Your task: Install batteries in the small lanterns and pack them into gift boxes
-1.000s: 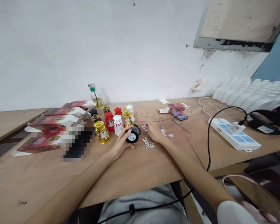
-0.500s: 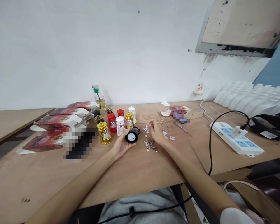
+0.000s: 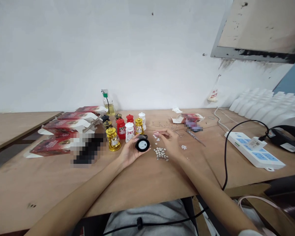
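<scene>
Plywood bench: I see left hand wrapped round black lantern, base facing me, button cells just right of that grip under right hand, whose pinch I can't read.

White wall; plywood table; perhaps a grey-framed window.

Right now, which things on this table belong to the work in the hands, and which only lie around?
In use: left hand holding the black mini lantern, base showing; right hand by the button cells.
Lying about: other mini lanterns, red boxes, bottle of yellow liquid, power strip, thin metal tool.
</scene>
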`<action>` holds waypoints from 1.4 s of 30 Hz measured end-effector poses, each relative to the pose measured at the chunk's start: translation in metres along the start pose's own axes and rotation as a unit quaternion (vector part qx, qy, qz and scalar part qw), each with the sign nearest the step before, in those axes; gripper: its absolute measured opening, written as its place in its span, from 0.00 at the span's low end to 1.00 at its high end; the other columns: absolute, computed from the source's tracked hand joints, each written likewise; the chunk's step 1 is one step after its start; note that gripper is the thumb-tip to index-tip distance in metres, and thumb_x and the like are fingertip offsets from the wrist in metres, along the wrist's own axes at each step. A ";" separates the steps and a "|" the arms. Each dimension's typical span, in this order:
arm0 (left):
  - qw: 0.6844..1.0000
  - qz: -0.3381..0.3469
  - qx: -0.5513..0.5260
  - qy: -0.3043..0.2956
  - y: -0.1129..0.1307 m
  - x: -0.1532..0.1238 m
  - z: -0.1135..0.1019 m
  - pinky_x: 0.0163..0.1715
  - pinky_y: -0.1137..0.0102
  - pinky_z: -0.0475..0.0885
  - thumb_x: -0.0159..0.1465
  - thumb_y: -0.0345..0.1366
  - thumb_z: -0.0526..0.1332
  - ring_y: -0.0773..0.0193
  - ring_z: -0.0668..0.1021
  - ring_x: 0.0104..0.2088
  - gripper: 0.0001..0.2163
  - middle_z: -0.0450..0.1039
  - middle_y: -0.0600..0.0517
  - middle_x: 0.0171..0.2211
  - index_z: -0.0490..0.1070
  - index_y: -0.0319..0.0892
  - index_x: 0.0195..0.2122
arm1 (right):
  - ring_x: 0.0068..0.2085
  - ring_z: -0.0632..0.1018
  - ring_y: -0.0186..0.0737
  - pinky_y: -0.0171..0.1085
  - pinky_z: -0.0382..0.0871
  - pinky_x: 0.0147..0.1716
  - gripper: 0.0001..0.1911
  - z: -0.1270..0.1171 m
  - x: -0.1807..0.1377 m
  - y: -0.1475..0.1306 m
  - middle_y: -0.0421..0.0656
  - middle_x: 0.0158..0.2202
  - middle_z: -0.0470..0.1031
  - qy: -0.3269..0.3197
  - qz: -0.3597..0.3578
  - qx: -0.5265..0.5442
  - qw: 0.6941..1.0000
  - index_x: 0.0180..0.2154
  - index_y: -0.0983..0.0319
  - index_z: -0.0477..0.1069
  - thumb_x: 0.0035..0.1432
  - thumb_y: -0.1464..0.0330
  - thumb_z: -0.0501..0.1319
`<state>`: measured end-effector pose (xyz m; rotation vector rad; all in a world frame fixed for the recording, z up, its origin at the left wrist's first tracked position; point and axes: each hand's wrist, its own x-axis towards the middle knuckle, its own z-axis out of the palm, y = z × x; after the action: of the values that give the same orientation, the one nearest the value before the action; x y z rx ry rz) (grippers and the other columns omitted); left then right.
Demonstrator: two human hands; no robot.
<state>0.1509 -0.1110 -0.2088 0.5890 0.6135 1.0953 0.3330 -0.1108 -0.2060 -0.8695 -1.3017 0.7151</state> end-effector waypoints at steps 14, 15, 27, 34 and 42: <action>0.992 -0.010 -0.063 0.106 -0.003 -0.004 0.013 0.26 0.76 0.75 0.63 0.37 0.60 0.69 0.78 0.26 0.06 0.76 0.52 0.30 0.70 0.40 0.37 | 0.33 0.76 0.38 0.38 0.70 0.36 0.07 0.013 -0.024 -0.018 0.40 0.29 0.77 -0.027 -0.078 -0.033 0.996 0.27 0.58 0.75 0.53 0.63 0.68; 0.991 0.001 -0.068 0.114 -0.004 -0.004 0.014 0.27 0.77 0.76 0.64 0.35 0.60 0.70 0.78 0.26 0.05 0.76 0.52 0.30 0.70 0.40 0.37 | 0.34 0.77 0.38 0.38 0.70 0.36 0.07 0.013 -0.025 -0.017 0.40 0.30 0.78 -0.030 -0.063 -0.026 0.997 0.28 0.58 0.75 0.53 0.63 0.67; 0.993 0.025 -0.092 0.062 -0.007 -0.012 0.017 0.34 0.75 0.77 0.59 0.29 0.60 0.66 0.80 0.31 0.02 0.77 0.51 0.29 0.70 0.40 0.33 | 0.35 0.76 0.38 0.37 0.70 0.37 0.10 0.014 -0.028 -0.022 0.41 0.32 0.76 -0.114 -0.082 -0.094 0.986 0.31 0.59 0.74 0.59 0.60 0.62; 0.991 0.042 -0.111 0.068 -0.010 -0.013 0.013 0.31 0.74 0.76 0.56 0.29 0.61 0.65 0.79 0.32 0.03 0.76 0.52 0.29 0.70 0.41 0.31 | 0.30 0.71 0.35 0.34 0.66 0.31 0.14 0.019 -0.030 -0.026 0.40 0.28 0.71 -0.157 -0.071 -0.166 0.971 0.28 0.60 0.69 0.62 0.59 0.59; 0.985 0.049 -0.113 0.121 -0.011 -0.011 0.013 0.28 0.76 0.75 0.58 0.30 0.61 0.68 0.78 0.30 0.03 0.76 0.53 0.30 0.71 0.40 0.34 | 0.29 0.72 0.34 0.33 0.65 0.30 0.12 0.018 -0.028 -0.018 0.38 0.27 0.72 -0.161 0.008 -0.130 0.978 0.28 0.61 0.70 0.59 0.61 0.61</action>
<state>0.1633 -0.1266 -0.2053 0.2935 0.6622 1.3210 0.3107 -0.1415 -0.2041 -1.0025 -1.7060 0.7298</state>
